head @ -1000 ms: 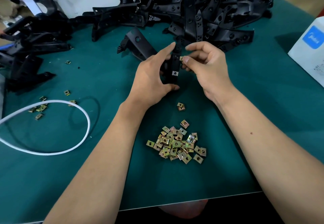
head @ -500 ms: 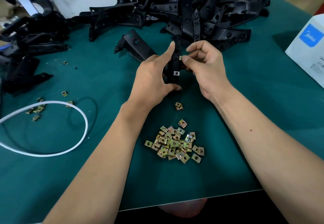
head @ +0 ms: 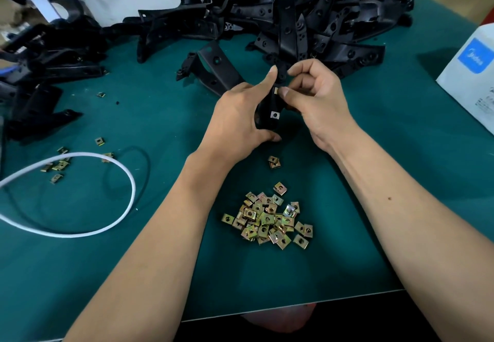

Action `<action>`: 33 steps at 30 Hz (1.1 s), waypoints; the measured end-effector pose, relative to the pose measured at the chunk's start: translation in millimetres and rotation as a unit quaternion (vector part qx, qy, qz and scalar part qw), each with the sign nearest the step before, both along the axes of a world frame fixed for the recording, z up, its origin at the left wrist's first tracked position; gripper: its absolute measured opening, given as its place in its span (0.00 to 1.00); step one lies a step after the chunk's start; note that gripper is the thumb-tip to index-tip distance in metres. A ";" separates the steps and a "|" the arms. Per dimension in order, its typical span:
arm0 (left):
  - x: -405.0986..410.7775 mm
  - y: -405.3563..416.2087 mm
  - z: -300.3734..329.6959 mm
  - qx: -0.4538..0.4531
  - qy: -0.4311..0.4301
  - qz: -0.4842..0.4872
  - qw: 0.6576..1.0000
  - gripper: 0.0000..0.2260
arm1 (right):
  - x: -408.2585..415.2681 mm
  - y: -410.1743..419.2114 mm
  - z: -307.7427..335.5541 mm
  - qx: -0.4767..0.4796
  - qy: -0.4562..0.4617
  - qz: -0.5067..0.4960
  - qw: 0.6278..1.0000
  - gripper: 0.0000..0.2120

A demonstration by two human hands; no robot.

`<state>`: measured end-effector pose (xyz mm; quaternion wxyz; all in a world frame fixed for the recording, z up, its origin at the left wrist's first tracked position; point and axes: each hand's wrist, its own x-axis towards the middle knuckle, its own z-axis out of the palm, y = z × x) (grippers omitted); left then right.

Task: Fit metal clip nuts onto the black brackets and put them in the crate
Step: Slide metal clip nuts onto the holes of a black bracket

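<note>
Pinching a brass-coloured metal clip nut point(head: 275, 90), right hand point(head: 318, 101) barely moved; left hand point(head: 235, 119) still grips upright black plastic bracket point(head: 272, 106), nut unseated.

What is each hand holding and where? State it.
Left hand holds the black bracket around its lower body; right hand pinches a clip nut at the bracket's edge.

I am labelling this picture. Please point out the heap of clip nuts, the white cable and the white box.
heap of clip nuts point(head: 268, 218), head view, middle of heap.
white cable point(head: 131, 181), head view, right bend of loop.
white box point(head: 470, 74), head view, side wall.
</note>
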<state>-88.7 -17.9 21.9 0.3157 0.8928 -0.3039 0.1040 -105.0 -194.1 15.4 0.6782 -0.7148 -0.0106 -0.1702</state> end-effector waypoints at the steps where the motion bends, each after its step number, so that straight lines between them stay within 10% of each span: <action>1: 1.3 0.9 -0.8 -0.005 0.002 0.000 1.000 0.53 | 0.5 0.1 -0.5 0.001 0.002 -0.004 1.000 0.12; 13: 10.7 4.0 -15.6 -0.174 0.000 0.102 0.979 0.51 | -1.4 14.9 -1.0 0.010 0.099 0.052 0.994 0.06; 33: 3.3 6.0 -1.3 -0.089 0.028 0.044 0.995 0.52 | -1.3 2.0 0.9 -0.111 0.075 0.096 0.986 0.09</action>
